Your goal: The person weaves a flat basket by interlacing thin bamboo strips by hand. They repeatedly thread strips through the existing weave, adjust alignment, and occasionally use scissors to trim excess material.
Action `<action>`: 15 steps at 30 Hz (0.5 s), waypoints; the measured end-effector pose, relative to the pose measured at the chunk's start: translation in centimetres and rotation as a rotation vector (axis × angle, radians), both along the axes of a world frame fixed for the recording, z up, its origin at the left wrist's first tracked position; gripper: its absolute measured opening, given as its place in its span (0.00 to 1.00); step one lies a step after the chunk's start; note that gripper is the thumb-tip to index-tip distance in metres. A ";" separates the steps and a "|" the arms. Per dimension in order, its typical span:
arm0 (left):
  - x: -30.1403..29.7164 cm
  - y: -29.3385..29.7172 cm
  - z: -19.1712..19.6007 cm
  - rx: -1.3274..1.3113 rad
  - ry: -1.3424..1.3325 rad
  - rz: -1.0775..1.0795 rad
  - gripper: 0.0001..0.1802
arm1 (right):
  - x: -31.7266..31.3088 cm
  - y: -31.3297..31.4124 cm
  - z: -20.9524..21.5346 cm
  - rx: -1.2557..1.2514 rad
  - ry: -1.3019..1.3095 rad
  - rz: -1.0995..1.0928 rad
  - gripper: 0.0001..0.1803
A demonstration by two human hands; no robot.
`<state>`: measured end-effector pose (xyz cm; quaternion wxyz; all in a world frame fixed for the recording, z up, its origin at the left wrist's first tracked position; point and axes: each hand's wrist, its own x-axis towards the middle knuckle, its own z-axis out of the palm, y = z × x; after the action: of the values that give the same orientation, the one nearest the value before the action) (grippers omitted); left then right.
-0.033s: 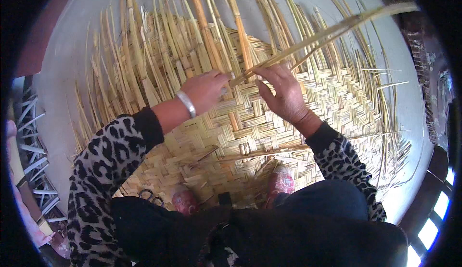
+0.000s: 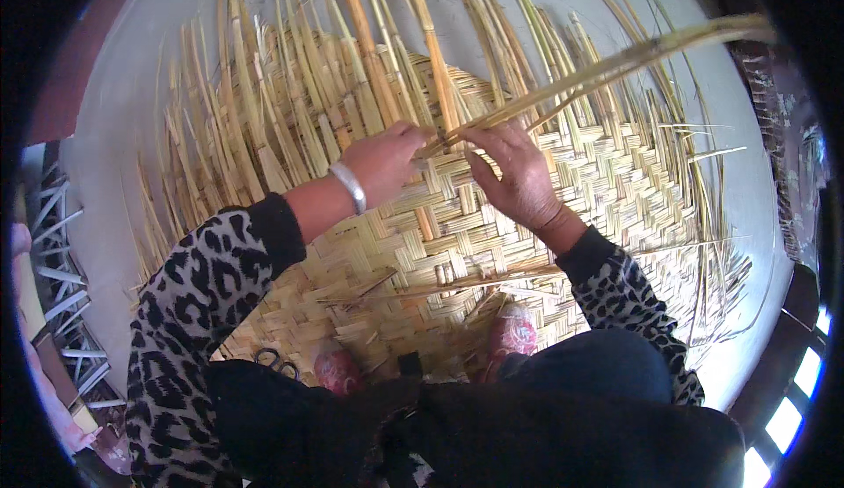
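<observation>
A large woven bamboo mat (image 2: 492, 224) lies flat on the pale floor (image 2: 132, 119), and the person crouches at its near edge, red shoes (image 2: 514, 330) planted on the finished weave. Just beyond the woven part, loose strips (image 2: 290, 110) fan out away from the person, still unwoven.

The left hand (image 2: 382, 163), wearing a silver bangle (image 2: 350, 186), is closed over the mat's working edge, fingers curled around the near end of a long bundle of bamboo strips (image 2: 615, 61). That bundle rises off the mat and runs up and to the right. The right hand (image 2: 519, 176) rests just beside the left, fingers half-bent and pressing down on the weave where the bundle meets it; whether it pinches a strip I cannot tell.

My worry is that the lifted bundle, held only at one end, could spring or slip from the grip and skip a crossing, leaving the pattern off. Thin strips bent sharply may also split. A pair of scissors (image 2: 277, 362) lies on the mat's near edge by the left shoe.
</observation>
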<state>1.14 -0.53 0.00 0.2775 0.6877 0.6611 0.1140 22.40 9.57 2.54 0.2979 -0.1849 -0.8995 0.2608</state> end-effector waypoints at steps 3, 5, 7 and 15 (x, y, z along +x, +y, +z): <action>2.0 3.6 -0.4 -0.026 -0.151 -0.033 0.18 | 1.7 -0.2 -0.5 -0.053 -0.006 0.011 0.20; 2.4 5.0 -0.4 -0.197 -0.143 -0.016 0.15 | 3.3 0.2 -0.9 -0.133 -0.061 0.032 0.18; 2.8 5.6 -0.4 -0.245 -0.087 0.019 0.14 | 4.8 1.6 -1.4 -0.182 -0.122 0.068 0.14; 4.1 3.5 -1.0 0.095 -0.086 0.331 0.13 | 6.2 10.3 -4.2 -0.474 -0.374 -0.125 0.13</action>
<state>5.27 3.02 -1.00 0.2501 0.5764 0.7466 0.2186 28.65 19.87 -1.69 0.0910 -0.3489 -0.8398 0.4059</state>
